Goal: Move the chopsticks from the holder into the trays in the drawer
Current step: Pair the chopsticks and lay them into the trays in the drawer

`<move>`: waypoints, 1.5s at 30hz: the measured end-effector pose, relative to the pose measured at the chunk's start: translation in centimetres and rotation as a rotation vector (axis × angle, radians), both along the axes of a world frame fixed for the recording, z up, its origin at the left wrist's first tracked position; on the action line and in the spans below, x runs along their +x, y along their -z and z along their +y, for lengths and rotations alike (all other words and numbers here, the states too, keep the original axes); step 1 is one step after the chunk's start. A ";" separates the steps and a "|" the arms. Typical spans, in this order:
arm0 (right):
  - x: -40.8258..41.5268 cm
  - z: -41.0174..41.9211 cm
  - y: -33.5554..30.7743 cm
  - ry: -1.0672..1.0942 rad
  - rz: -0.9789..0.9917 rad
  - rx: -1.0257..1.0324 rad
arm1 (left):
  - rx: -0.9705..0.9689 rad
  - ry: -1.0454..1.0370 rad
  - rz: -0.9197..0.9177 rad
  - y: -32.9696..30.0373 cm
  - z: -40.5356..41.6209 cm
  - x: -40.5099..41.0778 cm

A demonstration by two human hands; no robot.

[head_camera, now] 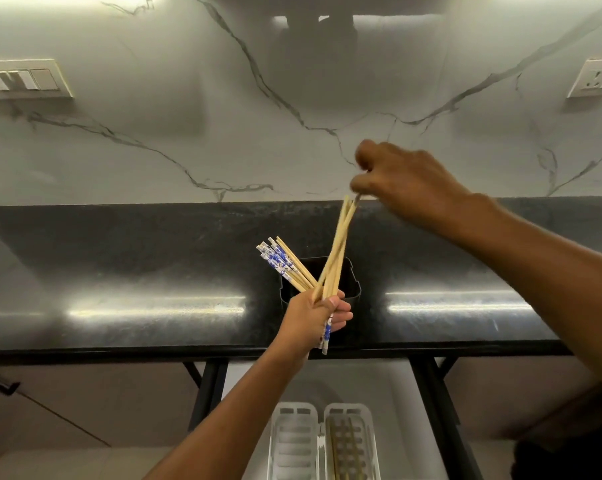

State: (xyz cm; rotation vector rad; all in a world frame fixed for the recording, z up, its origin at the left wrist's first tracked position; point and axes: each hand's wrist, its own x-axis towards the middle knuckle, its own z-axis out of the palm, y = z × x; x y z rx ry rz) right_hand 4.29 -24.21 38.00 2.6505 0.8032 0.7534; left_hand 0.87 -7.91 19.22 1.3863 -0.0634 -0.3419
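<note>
The chopsticks sat in two fans at the centre of the frame, both gathered in one grip. The blue-patterned chopsticks (278, 263) splayed up and to the left, and a few of their printed ends poked out below the fist. The plain bamboo chopsticks (337, 251) leaned up and to the right. The left hand (318, 315) was closed in a fist around the crossing point of both fans. The right hand (401, 181), in the upper right of centre, pinched the top ends of the plain ones between thumb and fingertips, the rest of its fingers curled.

Just behind the left hand stood the black holder (353, 289) on the dark bench (136, 271); no chopsticks showed inside it. At the bottom centre the drawer (401, 393) stood open with two white trays: the left tray (294, 441) looked empty, and the right tray (353, 441) appeared to hold a few sticks already.

The main risk seemed to lie in separating the two kinds. If the right hand drew the plain sticks out while the fist stayed loose, patterned ones could slide free and drop onto the bench or past the drawer to the floor. A thin pinch on several tips could also let one slip. The kinds could end up mixed in one tray.
</note>
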 end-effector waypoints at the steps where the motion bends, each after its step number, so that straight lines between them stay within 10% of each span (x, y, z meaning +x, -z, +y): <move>1: 0.0 -0.7 -0.4 0.036 -0.052 0.042 | -0.026 -0.019 0.027 0.1 0.2 0.2; 5: 0.0 -2.9 0.7 0.162 -0.067 0.333 | -0.119 -0.093 0.101 -0.2 0.6 1.2; 16: -3.1 0.8 12.0 0.243 0.816 1.081 | -0.268 -0.047 0.036 -2.7 -0.8 2.4; 29: -3.2 1.6 12.6 0.290 0.643 0.951 | -0.132 -0.052 -0.069 -1.7 -1.6 1.7; 32: -2.9 0.9 11.3 0.253 0.473 1.130 | -0.144 -0.069 -0.090 -1.4 -1.7 1.8; 36: -2.2 0.3 9.5 0.132 0.714 1.397 | -0.078 0.075 -0.119 -1.0 -2.7 1.5; 45: -2.0 -3.1 11.5 0.268 0.635 1.416 | 0.225 0.193 -0.176 -0.4 -8.2 1.0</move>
